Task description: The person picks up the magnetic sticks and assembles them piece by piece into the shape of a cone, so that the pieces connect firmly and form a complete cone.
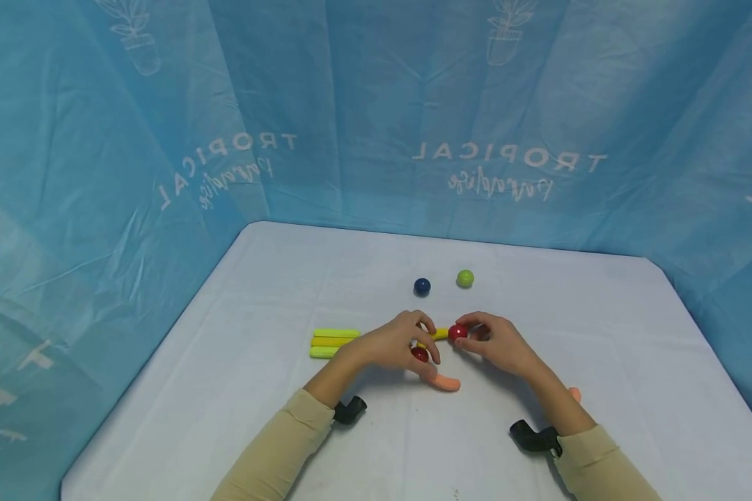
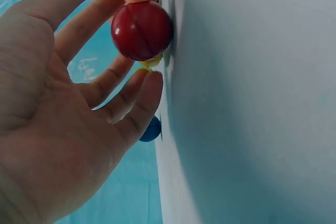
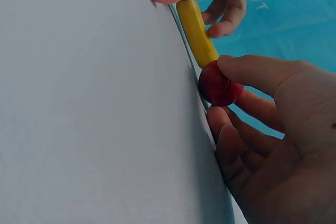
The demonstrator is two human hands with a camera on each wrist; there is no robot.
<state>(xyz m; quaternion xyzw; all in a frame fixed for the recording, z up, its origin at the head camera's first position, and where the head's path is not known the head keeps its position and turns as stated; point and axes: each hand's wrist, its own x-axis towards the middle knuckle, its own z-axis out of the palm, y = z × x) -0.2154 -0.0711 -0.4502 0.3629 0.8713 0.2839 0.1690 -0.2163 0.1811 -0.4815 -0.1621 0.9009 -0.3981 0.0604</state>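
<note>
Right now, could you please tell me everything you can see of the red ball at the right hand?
The red ball is round and shiny, like hard plastic, with a thin seam line. It sits at the right end of the yellow stick, apparently touching it, close to the white table. The right hand grips it between thumb and fingers.

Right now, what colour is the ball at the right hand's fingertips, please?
Red; the ball shows best in the right wrist view.

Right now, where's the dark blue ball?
In the head view, the dark blue ball sits on the white table, beyond the left hand and just left of the green ball.
</note>
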